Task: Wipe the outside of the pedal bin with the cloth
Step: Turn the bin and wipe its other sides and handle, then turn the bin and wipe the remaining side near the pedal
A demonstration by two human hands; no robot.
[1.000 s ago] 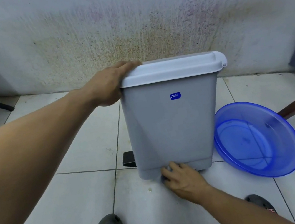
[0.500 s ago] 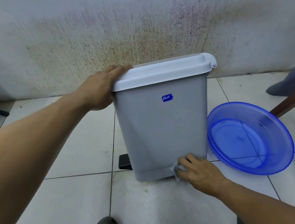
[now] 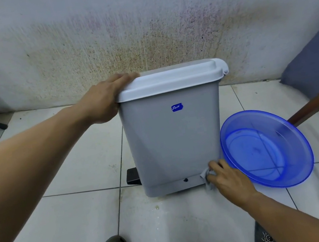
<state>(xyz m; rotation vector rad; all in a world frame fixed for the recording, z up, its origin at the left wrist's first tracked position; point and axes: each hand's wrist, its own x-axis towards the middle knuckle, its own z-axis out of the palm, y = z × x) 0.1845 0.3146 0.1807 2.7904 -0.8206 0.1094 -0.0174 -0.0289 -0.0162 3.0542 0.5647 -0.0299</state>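
Pedal bin (image 3: 175, 139) upright on tiled floor (image 3: 75, 177), near stained wall, blue basin (image 3: 302, 173) just beside its right side

Left hand (image 3: 107, 102) over left end of lid (image 3: 168, 79), fingers laid flat on top, steadying

Right hand (image 3: 232, 180) bunches cloth (image 3: 205, 174), pressed on bottom band at front right corner

Progress: looks mid-task, front face bottom edge being wiped; can't tell if lid, sides, back, pedal (image 3: 133, 177) done, likely still to do
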